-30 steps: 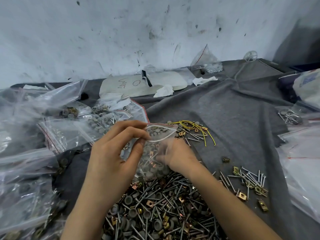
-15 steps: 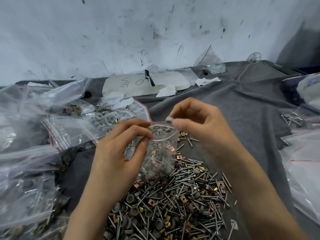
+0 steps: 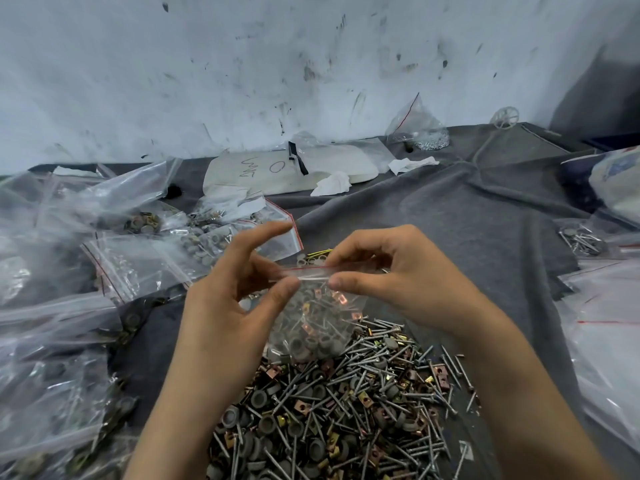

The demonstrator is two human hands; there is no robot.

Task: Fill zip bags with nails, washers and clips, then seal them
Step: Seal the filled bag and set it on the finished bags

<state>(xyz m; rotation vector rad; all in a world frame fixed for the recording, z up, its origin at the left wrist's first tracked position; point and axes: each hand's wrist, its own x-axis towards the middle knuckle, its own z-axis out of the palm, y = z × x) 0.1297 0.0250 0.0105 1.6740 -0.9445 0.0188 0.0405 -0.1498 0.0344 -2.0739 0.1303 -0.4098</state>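
A small clear zip bag (image 3: 313, 323) with a red line along its top hangs over the heap, holding grey washers, nails and copper clips. My left hand (image 3: 239, 299) pinches the left end of the bag's zip strip between thumb and fingers. My right hand (image 3: 391, 271) pinches the right end of the same strip. The strip is stretched flat between both hands. Below lies a big loose heap of nails, washers and clips (image 3: 339, 410) on the grey cloth (image 3: 450, 220).
Several filled zip bags (image 3: 145, 258) are piled at the left. More bags (image 3: 609, 341) lie at the right edge. A white foam board (image 3: 277, 168), crumpled tissues and a bag of small metal parts (image 3: 419, 129) sit by the stained wall.
My right hand rose from the heap to the bag's mouth, then took hold of the zip strip. The mouth, open before, is now drawn flat between both hands.
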